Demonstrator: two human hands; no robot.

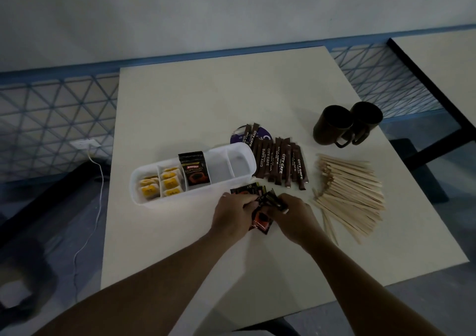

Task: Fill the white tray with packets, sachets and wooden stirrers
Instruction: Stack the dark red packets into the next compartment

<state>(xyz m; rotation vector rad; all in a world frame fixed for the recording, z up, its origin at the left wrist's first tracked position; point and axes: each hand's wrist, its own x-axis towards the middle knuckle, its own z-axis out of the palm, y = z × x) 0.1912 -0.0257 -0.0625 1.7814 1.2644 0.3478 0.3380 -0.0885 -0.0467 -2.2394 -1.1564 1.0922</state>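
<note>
Table (195, 98): holds everything; mugs (345, 125) far R, not needed.
White tray (195, 192): centre-L, long axis runs near-L to far-R; yellow packets (159, 185) fill the 2 L sections, R-end section looks bare.
Stirrers (350, 194): loose pile, R of my hands, well apart from tray.
Sachets (280, 165): brown sticks just R of tray's far-R end.
Left hand (234, 212): fingers curled round L side of the bunch.
Right hand (293, 214): fingers curled, pinching its R side.
Coffee packets (262, 219): between both hands, just near of tray wall; long axis approx near-far, orange end toward me.
Standing packet (194, 170): upright in 3rd section, far-L of the bunch; L hand nearer, I reckon.
</note>
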